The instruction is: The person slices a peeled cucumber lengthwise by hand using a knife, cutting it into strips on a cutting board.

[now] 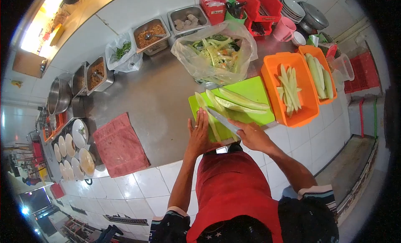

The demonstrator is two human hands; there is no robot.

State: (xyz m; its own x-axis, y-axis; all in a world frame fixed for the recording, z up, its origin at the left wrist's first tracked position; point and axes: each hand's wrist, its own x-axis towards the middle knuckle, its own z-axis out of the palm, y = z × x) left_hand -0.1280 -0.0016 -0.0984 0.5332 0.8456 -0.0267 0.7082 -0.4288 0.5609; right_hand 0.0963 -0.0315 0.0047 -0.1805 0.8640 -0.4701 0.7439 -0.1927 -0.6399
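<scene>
A bright green cutting board (pixel 250 90) lies at the counter's front edge with long pale cucumber pieces (pixel 242 99) on it. My right hand (pixel 254 136) is closed round the handle of a knife (pixel 222 120), whose blade points up and left between the pieces. On the board's left part, my left hand (pixel 199 132) presses on a long cucumber strip (pixel 201 101), its fingers extended. Right of the board, an orange container (pixel 273 65) holds cut cucumber sticks (pixel 289 88). Beside it, a second orange container (pixel 307 50) holds larger peeled pieces (pixel 319 76).
Behind the board sits a clear plastic bag (pixel 246 51) of peelings. Metal trays (pixel 151 34) of food line the wall. A red cloth (pixel 120 145) and several plates (pixel 87 161) are on the left. A pink mug (pixel 285 29) stands at the back right.
</scene>
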